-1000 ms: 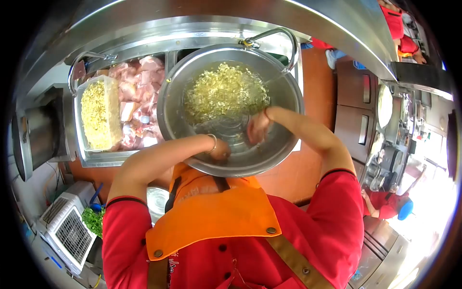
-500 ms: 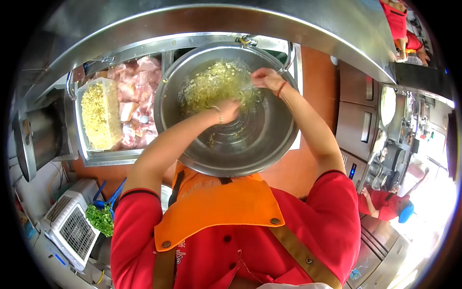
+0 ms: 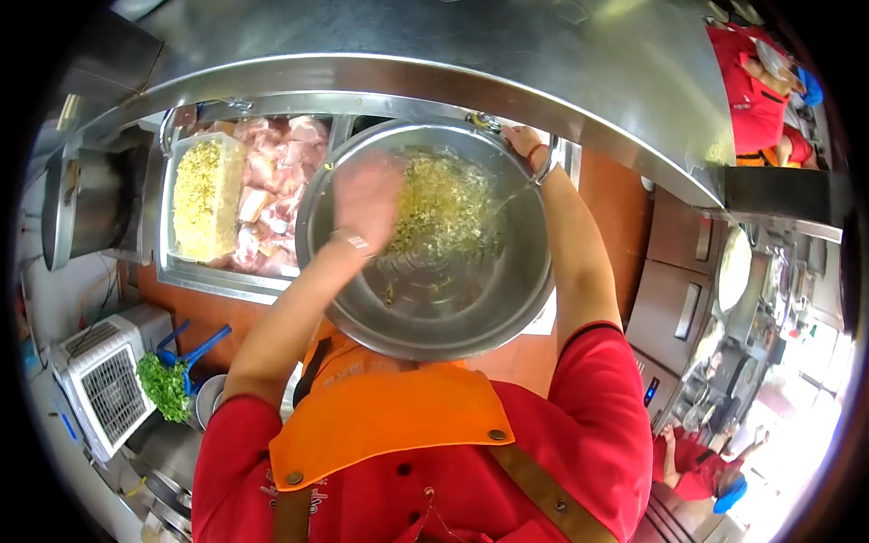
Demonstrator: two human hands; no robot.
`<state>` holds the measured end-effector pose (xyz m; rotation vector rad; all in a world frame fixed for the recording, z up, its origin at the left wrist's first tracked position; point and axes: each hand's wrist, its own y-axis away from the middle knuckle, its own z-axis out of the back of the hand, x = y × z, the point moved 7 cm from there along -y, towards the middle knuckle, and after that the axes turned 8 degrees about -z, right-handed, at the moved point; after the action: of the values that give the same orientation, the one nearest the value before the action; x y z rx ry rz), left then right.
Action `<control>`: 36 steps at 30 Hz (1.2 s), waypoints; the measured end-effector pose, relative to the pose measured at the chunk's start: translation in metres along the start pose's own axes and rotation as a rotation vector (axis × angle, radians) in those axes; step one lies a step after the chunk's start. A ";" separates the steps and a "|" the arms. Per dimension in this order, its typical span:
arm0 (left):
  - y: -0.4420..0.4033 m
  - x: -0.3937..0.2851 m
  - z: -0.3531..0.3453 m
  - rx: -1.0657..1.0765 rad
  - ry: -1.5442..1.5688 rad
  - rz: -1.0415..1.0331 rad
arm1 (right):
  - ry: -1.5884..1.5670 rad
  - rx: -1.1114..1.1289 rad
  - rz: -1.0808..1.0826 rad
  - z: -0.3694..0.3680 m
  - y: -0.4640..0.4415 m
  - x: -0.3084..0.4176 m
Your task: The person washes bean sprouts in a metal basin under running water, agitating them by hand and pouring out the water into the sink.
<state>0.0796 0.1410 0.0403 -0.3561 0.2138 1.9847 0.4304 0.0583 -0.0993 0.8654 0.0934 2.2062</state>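
A large steel basin (image 3: 434, 333) holds water with many small, pale yellow-green chopped pieces (image 3: 444, 204) floating in it. Over the basin's left side is my left hand (image 3: 367, 199), smeared by motion; its fingers cannot be made out. My right hand (image 3: 525, 141) is at the far right rim, beside the tap fitting (image 3: 483, 120). Its fingers look curled, and what they hold, if anything, is hidden. A curved metal spout (image 3: 549, 161) stands by my right wrist.
Left of the basin, a sink section holds raw meat pieces (image 3: 272, 172) and a clear tub (image 3: 233, 172) of chopped yellow bits. A steel shelf edge (image 3: 407, 68) runs across the far side. Leafy greens (image 3: 165, 387) sit lower left. Co-workers (image 3: 756, 90) are at the right.
My left hand has left the water and moved left and up. My right hand has moved from over the water to the far rim by the tap. The view has shifted slightly.
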 end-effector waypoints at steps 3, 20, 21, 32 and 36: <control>0.104 0.081 0.019 0.046 -0.076 0.395 | -0.087 0.091 -0.129 -0.017 -0.023 -0.022; 0.229 0.062 -0.019 -0.274 1.460 1.076 | -0.834 0.157 -0.607 -0.061 -0.058 -0.052; 0.230 0.062 -0.016 -0.271 1.465 1.053 | -0.932 0.129 -0.688 -0.060 -0.056 -0.047; 0.237 0.071 -0.022 -0.202 1.396 1.011 | 0.251 -0.013 -0.278 -0.036 0.025 -0.030; 0.233 0.075 -0.023 -0.177 1.432 1.000 | 0.369 0.046 -0.260 -0.028 0.100 0.010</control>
<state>-0.1576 0.0992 -0.0087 -2.0685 1.3040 2.2609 0.3459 -0.0013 -0.0833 0.4325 0.4121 2.0962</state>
